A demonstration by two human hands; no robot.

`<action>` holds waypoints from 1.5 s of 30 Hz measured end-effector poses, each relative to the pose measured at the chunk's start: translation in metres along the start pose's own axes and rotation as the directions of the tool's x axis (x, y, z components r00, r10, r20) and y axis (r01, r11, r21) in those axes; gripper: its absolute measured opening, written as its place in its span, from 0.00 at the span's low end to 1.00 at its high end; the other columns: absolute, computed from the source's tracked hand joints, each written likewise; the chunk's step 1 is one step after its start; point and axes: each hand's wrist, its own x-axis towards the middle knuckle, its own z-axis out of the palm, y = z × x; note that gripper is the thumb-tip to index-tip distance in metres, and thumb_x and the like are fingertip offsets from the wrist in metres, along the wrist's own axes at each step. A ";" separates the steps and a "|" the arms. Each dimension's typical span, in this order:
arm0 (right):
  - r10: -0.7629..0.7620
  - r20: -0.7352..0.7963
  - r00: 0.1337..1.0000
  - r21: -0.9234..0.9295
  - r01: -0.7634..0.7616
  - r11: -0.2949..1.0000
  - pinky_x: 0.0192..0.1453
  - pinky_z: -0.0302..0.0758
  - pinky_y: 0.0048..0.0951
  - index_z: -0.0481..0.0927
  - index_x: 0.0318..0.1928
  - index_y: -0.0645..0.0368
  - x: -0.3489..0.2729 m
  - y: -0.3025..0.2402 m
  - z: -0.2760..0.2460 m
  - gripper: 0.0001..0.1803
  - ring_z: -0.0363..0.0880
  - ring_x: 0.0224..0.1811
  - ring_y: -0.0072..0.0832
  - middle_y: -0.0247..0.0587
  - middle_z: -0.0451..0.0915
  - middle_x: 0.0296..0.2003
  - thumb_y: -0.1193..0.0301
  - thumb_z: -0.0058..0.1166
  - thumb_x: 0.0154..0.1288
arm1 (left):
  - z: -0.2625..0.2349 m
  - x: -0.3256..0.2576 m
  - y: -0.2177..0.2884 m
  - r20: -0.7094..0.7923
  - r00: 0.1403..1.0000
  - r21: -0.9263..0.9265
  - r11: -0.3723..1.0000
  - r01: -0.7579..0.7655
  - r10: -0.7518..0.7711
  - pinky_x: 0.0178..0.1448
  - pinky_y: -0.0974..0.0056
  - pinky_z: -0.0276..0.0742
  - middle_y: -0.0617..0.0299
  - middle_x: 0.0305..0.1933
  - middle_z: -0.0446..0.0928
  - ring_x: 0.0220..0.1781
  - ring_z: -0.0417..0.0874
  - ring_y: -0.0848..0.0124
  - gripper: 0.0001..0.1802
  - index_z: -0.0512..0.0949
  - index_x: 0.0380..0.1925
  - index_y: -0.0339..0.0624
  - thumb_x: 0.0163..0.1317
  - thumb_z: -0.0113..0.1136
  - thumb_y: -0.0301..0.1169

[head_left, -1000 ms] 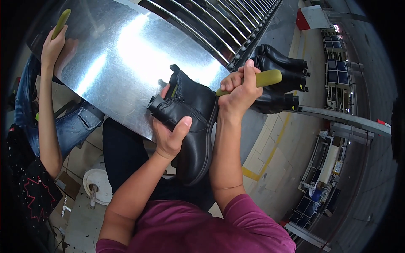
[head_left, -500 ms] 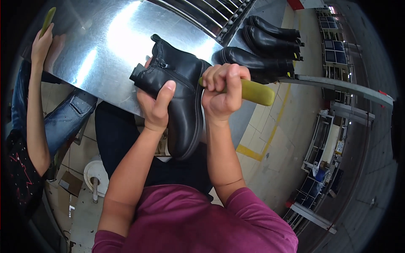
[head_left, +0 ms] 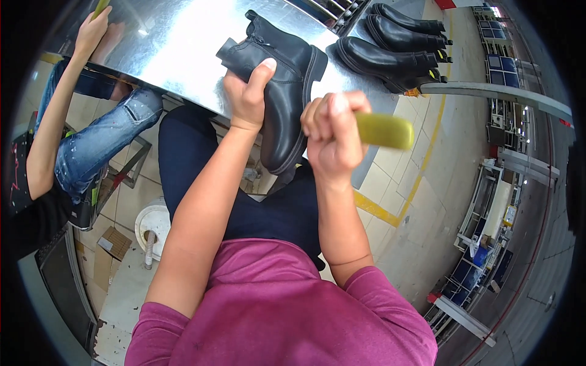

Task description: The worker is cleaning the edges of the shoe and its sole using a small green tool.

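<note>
Left hand [head_left: 247, 100] clasping one shiny black leather ankle boot [head_left: 284, 100] over the edge of the silver metal tabletop [head_left: 149, 58], fingers hidden; right hand [head_left: 334, 134] clenched round one blurred olive-green handle [head_left: 386, 130], inner end lost! Rightward, three black boots [head_left: 390, 60], a fourth boot [head_left: 412, 82] largely covered; far left, one co-worker's hand [head_left: 91, 32], its olive tool [head_left: 101, 8] cut off.

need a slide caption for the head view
Left hand holding a black boot, right hand gripping a green handle beside it, more boots lying to the right.
</note>
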 end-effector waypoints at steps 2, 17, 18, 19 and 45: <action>-0.217 0.190 0.957 -0.243 0.260 0.935 0.22 0.64 0.30 0.70 0.32 0.58 -0.031 0.009 -0.005 0.12 0.62 0.15 0.25 0.32 0.66 0.16 0.72 0.59 0.71 | 0.003 -0.001 -0.001 -0.005 1.000 -0.001 1.000 -0.023 0.023 0.44 0.67 0.74 0.67 0.31 0.80 0.34 0.77 0.75 0.08 0.80 0.31 0.34 0.62 0.65 0.30; 0.092 0.437 0.895 -0.433 0.119 0.893 0.32 0.79 0.35 0.83 0.39 0.61 -0.184 0.024 -0.012 0.10 0.84 0.28 0.41 0.44 0.84 0.31 0.79 0.70 0.58 | -0.002 0.001 0.010 0.039 0.922 -0.195 0.902 0.386 -0.386 0.55 0.65 0.77 0.59 0.47 0.84 0.48 0.84 0.71 0.18 0.82 0.49 0.34 0.60 0.75 0.28; 0.082 0.435 0.896 -0.424 0.123 0.897 0.32 0.79 0.35 0.83 0.39 0.61 -0.181 0.024 -0.016 0.10 0.84 0.28 0.41 0.44 0.84 0.31 0.79 0.70 0.58 | -0.008 -0.003 0.018 0.042 0.924 -0.185 0.906 0.381 -0.380 0.55 0.65 0.77 0.59 0.47 0.84 0.48 0.84 0.71 0.18 0.82 0.49 0.34 0.60 0.75 0.28; 0.072 0.424 0.903 -0.473 0.154 0.867 0.35 0.80 0.34 0.84 0.41 0.62 -0.180 0.021 -0.022 0.11 0.86 0.31 0.41 0.46 0.86 0.34 0.79 0.70 0.59 | -0.012 -0.014 0.038 0.133 0.931 -0.135 0.925 0.356 -0.339 0.57 0.65 0.77 0.59 0.49 0.84 0.49 0.84 0.71 0.21 0.81 0.52 0.33 0.60 0.75 0.27; 0.433 -0.042 0.901 0.508 -0.354 0.785 0.24 0.69 0.28 0.77 0.42 0.61 0.035 0.052 -0.011 0.14 0.66 0.16 0.22 0.31 0.64 0.17 0.62 0.56 0.77 | -0.114 -0.076 0.117 0.516 0.842 0.782 0.489 -0.386 -0.161 0.79 0.44 0.65 0.42 0.71 0.73 0.75 0.72 0.44 0.46 0.67 0.66 0.42 0.49 0.85 0.31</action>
